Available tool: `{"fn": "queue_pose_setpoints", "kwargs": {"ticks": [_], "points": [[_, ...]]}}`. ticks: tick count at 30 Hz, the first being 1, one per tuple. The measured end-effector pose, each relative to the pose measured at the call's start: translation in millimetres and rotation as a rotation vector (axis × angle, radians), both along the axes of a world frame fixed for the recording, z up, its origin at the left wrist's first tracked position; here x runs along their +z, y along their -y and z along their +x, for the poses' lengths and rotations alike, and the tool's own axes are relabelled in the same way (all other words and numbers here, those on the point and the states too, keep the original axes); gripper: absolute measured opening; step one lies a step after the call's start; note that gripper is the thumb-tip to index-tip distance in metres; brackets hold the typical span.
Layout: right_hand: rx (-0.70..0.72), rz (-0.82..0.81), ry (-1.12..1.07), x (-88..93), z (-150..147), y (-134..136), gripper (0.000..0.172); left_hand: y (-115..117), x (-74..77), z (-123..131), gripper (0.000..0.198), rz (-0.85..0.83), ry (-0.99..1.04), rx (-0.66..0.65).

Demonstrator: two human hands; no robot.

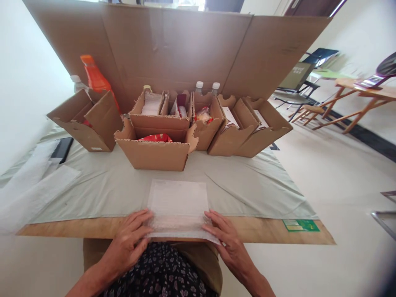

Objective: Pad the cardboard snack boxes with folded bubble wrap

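A rectangular translucent sheet of bubble wrap [181, 202] lies at the front edge of the table, its near edge slightly over the wooden board. My left hand [131, 233] rests at its left edge, fingers stretched out and a little apart, fingertips touching the wrap. On the opposite side, my right hand [224, 233] has its fingers spread along the right edge, close to the near right corner. Neither hand visibly grips the sheet. Just beyond it stands a low cardboard box [154, 154] with a red packet [156, 137] inside.
Behind is a row of open cardboard holders, including a left box [102, 123] and a right box [262, 138]. An orange bottle [95, 76] leans by the cardboard screen [179, 49]. More bubble wrap [40, 194] lies left; a green card [301, 225] sits front right.
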State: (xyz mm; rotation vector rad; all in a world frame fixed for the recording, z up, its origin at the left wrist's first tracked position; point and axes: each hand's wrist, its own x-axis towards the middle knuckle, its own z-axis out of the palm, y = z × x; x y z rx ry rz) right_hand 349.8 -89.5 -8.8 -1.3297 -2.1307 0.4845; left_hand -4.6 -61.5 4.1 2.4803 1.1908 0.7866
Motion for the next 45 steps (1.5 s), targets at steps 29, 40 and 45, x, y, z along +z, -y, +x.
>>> {"fn": "queue_pose_setpoints", "kwargs": {"ticks": [29, 40, 45], "points": [[-0.519, 0.071, 0.191, -20.6, -36, -30, 0.034, -30, -5.4, 24, 0.022, -0.399, -0.194, 0.508], [-0.440, 0.234, 0.357, -12.7, -38, -66, 0.020, -38, -3.4, 33, 0.015, -0.275, -0.319, 0.510], [-0.401, 0.330, 0.097, 3.6, -47, -60, 0.023, -33, 10.3, 33, 0.020, -0.288, -0.134, 0.570]]}}
